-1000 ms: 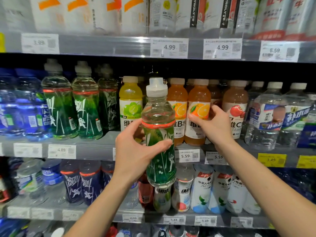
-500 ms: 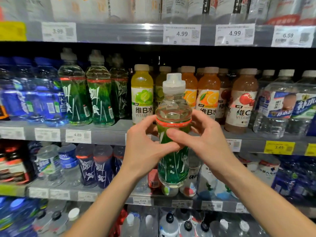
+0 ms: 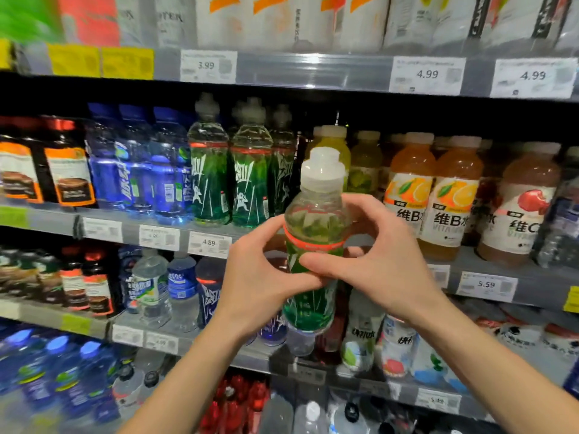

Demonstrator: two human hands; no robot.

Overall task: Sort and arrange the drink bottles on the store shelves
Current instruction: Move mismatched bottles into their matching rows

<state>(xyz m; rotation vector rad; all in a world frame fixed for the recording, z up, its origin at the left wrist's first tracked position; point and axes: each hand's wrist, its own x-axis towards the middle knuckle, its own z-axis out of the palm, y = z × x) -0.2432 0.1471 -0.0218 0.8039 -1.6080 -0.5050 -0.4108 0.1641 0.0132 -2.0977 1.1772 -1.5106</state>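
Observation:
A clear bottle with a green label and white cap (image 3: 316,220) stands upright in mid-air in front of the middle shelf. My left hand (image 3: 260,277) grips its waist from the left. My right hand (image 3: 376,261) wraps it from the right, fingers across the label. Matching green bottles (image 3: 230,177) stand in a row on the middle shelf (image 3: 257,234) up and to the left. The held bottle's lower part is partly covered by my fingers.
Blue bottles (image 3: 141,173) stand left of the green row. Yellow and orange vitamin drinks (image 3: 438,195) fill the shelf to the right. A lower shelf (image 3: 188,343) holds mixed bottles. Price tags (image 3: 209,244) line the shelf edges.
My right hand left the orange bottles and closed on the green bottle beside my left hand. The view swung left, so the green row now sits closer to the bottle.

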